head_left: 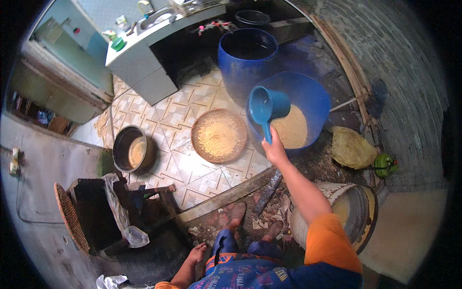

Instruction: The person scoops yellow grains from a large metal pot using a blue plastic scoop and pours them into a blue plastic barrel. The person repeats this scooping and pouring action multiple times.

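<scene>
My right hand (275, 148) is closed around the handle of a blue dipper (262, 107). The dipper is held over the left side of a wide blue tub (315, 96), its round mouth facing me. Pale yellow grain or meal (292, 130) lies in the bottom of the tub, partly hidden by the dipper and my hand. On the tiles left of the tub sits a round shallow tray (196, 144) spread with similar yellow grain (219, 137). Down beside my leg hangs my left hand (196, 252), fingers loosely apart and holding nothing I can see.
A tall blue barrel (240, 77) stands behind the tub. A dark pot (120, 164) is on the floor at left, near a black stand (91, 202) with a woven tray (70, 216). At right are a tipped pale bucket (313, 216) and a yellowish sack (353, 147). A wooden sill (226, 196) edges the tiles.
</scene>
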The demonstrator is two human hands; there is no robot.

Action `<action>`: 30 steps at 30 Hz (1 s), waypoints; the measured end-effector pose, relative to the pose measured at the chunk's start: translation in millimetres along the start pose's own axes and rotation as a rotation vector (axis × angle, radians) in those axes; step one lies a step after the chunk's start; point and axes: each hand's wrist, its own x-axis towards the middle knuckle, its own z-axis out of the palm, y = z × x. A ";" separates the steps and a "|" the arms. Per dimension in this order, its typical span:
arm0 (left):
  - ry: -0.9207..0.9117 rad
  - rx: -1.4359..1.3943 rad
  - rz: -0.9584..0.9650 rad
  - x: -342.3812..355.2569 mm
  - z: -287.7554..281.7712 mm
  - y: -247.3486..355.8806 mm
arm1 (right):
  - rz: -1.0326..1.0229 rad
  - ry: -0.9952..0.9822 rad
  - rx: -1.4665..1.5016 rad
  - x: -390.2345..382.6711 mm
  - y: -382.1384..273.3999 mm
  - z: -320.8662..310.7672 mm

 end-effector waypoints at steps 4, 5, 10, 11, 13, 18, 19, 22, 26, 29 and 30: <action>0.009 0.118 0.006 -5.9 14.3 17.8 | 0.614 -0.017 1.002 -86.0 -78.0 -98.5; -0.003 0.158 0.006 -9.9 26.0 29.3 | 0.570 0.080 0.967 -114.3 -74.6 -123.2; -0.069 0.351 0.005 5.5 50.5 47.0 | 0.504 0.585 0.375 -258.7 -19.3 -251.5; -0.114 0.387 0.032 22.4 48.0 43.3 | 0.584 0.648 0.209 -282.1 -13.6 -280.0; -0.261 0.491 0.073 54.4 41.1 42.5 | 0.740 0.689 -0.149 -335.3 16.9 -335.1; -0.222 0.546 0.116 7.3 133.5 91.6 | 1.279 0.405 -0.609 -481.2 144.5 -386.5; -0.237 0.578 0.155 -7.0 152.6 101.1 | 1.441 0.274 -0.639 -508.2 175.7 -386.8; -0.383 0.667 0.325 -11.8 196.3 110.5 | 1.714 -0.366 -0.915 -665.2 318.4 -364.2; -0.319 1.002 0.438 -3.2 212.0 104.0 | 1.682 -0.252 -0.895 -681.5 378.1 -338.9; -0.451 2.028 0.355 22.0 216.8 103.3 | 1.557 -0.100 -1.020 -712.6 408.8 -325.1; -0.449 2.113 0.297 25.7 219.2 100.8 | 1.490 -0.108 -1.082 -726.2 417.6 -317.2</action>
